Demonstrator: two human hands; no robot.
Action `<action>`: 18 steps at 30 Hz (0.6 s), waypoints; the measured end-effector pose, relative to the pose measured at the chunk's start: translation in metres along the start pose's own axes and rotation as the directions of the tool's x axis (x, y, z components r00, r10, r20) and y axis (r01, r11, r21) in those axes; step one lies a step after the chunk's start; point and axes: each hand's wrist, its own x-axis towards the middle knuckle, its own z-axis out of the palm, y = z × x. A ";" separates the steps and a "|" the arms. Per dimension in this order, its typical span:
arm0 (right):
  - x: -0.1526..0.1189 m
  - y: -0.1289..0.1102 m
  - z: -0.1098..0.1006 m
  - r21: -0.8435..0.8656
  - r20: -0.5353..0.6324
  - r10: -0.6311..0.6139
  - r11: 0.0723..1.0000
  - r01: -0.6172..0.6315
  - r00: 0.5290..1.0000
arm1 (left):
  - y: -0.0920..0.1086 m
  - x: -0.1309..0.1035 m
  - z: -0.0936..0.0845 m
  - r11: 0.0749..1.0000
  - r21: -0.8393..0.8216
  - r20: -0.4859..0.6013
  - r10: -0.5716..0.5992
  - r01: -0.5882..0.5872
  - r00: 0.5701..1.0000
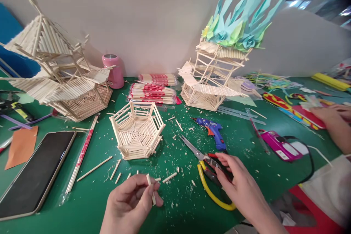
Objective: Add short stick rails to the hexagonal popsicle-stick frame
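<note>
Near the bottom middle, my left hand (131,203) pinches a short pale wooden stick (148,180) between thumb and fingers. My right hand (237,181) is closed around small pliers (211,161) with a red handle, low over the table. Partly under the pliers and that hand lie scissors (193,148) with yellow handles. Beyond my left hand stands a small open polygonal stick frame (137,131) with a slatted floor and railings. Several cut stick pieces (169,177) lie between it and my hands.
A blue glue gun (212,129) lies past the scissors. Stick pavilions stand at left (63,84) and right (214,76), with bundled sticks (153,93) between. A phone (35,172) and pink bottle (113,73) are leftward. Another person's hand (329,115) is at far right.
</note>
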 end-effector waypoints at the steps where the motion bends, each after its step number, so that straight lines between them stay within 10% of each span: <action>1: -0.002 0.004 -0.001 -0.006 0.013 0.016 1.000 -0.016 1.000 | -0.002 0.002 -0.001 1.000 -0.010 0.032 -0.025 0.026 0.999; 10: -0.003 -0.005 -0.009 -0.051 0.267 0.129 0.992 -0.120 0.955 | 0.001 0.003 0.004 0.984 -0.130 0.117 -0.109 0.124 0.987; 18: -0.006 -0.003 -0.007 -0.081 0.182 0.224 0.974 -0.212 0.957 | 0.000 0.002 -0.001 1.000 0.000 0.113 -0.009 0.009 0.994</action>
